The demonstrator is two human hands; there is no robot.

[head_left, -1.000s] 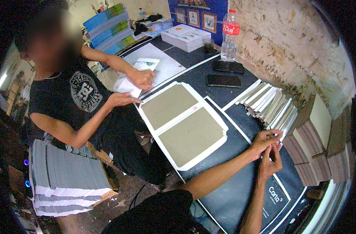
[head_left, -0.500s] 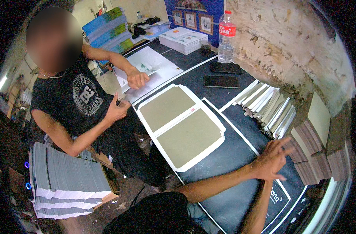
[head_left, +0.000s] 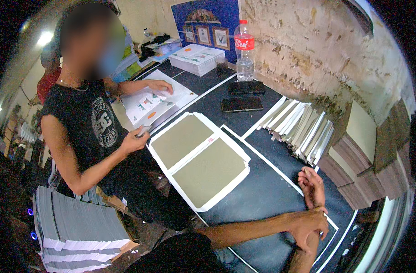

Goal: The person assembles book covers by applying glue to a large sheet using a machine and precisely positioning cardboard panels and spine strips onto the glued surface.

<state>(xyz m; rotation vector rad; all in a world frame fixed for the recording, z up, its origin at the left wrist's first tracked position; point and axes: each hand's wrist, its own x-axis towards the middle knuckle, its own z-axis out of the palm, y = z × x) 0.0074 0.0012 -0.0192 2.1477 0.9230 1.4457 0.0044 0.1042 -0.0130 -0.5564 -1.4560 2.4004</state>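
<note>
My left hand (head_left: 306,226) is closed round my right forearm (head_left: 304,259), just below the wrist. Beyond it my right hand (head_left: 312,185) is raised over the black table mat, its fingers loosely curled, with nothing in it. To the left of my hands lies a white cover sheet (head_left: 207,203) with trimmed corners. Two greyish-brown boards (head_left: 212,172) rest on it, a narrow white gap between them. A row of thin cardboard strips (head_left: 301,127) lies just past my right hand. Stacks of cut boards (head_left: 353,159) stand to its right.
Across the table a co-worker's hand (head_left: 160,86) rests on printed sheets (head_left: 146,102). Two dark phones (head_left: 242,104), a water bottle (head_left: 245,61), a glass (head_left: 221,65) and a paper stack (head_left: 196,59) stand toward the wall. Tall stacks of bound pages (head_left: 80,223) stand at lower left.
My left hand has come down from beside my right hand to grip the right forearm. My right hand now shows beyond it, fingers curled. The co-worker's hands have moved apart over the printed sheets.
</note>
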